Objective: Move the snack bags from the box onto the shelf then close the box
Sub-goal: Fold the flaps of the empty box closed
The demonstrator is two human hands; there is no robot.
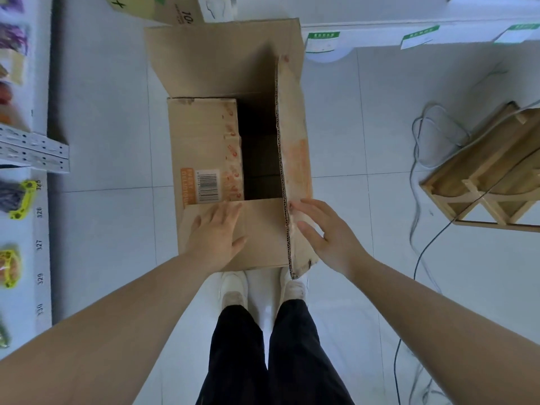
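Box [233, 159] brown, partly open, right flap upright

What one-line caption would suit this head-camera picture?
Left hand presses the near flap flat while right hand touches the upright side flap of a cardboard box on the floor.

Pale tiled floor [102, 223], thin grout lines. Wooden rack [491, 171] lying on floor at right, grey and dark cables [420, 159] looping beside it. White counter edge [409, 21] at top right, green-and-white price labels [321, 40] on it. Light even, cool.
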